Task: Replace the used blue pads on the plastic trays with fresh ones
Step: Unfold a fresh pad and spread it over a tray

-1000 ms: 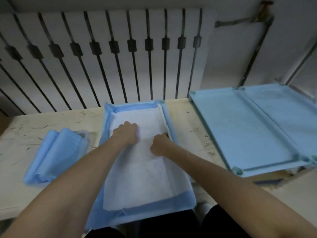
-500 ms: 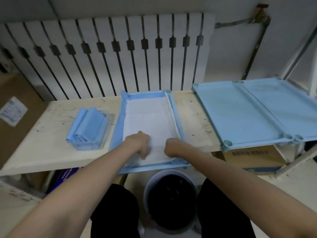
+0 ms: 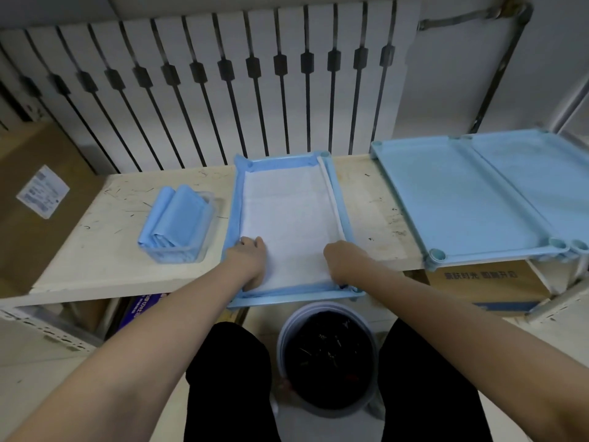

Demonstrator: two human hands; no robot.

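A light blue plastic tray (image 3: 346, 218) lies lengthwise on the bench in front of me. A pad (image 3: 287, 212), white in the middle with a blue border, lines it. My left hand (image 3: 250, 261) sits at the pad's near left end, fingers curled down onto it. At the near right corner my right hand (image 3: 342, 261) does the same with bent fingers. A stack of folded blue pads (image 3: 178, 218) lies in a clear container to the left. Two bare blue trays (image 3: 459, 199) sit side by side on the right.
A round bin with a dark liner (image 3: 328, 355) stands on the floor between my knees, under the tray's near end. A white radiator (image 3: 223, 84) runs behind the bench. Cardboard boxes stand at the far left (image 3: 35, 199) and under the right trays (image 3: 484, 285).
Both hands have slid from the middle of the pad to its near end and spread apart toward the corners. My head has pulled back, bringing the bin into view.
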